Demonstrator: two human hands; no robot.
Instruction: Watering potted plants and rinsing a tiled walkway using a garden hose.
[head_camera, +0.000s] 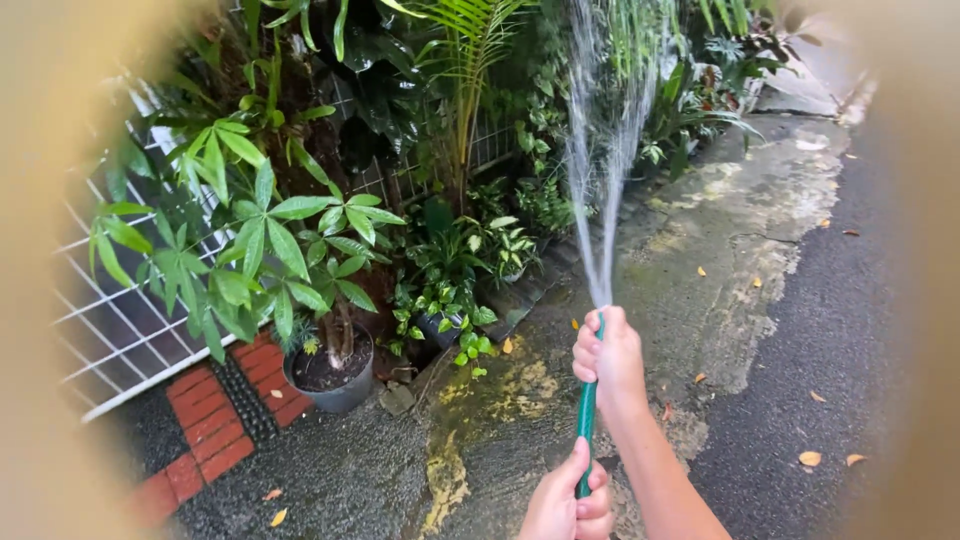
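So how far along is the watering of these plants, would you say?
Seemingly done: the pavement by the grey potted plant is wet. In hand: the right hand and left hand grip the green hose, spraying water toward the far plants. Which plants remain unwatered cannot be told.

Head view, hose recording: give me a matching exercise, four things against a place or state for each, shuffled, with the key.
Things:
1. green hose
2. right hand
3. left hand
4. dark plant pot

Places or states:
A. stands on the ground beside the red bricks, in front of the white wire fence
B. grips the hose lower down, at the bottom edge of the picture
C. closed around the hose's end, where the water spray fans out
D. runs between both hands

Pairs: 1-D, 2-C, 3-B, 4-A
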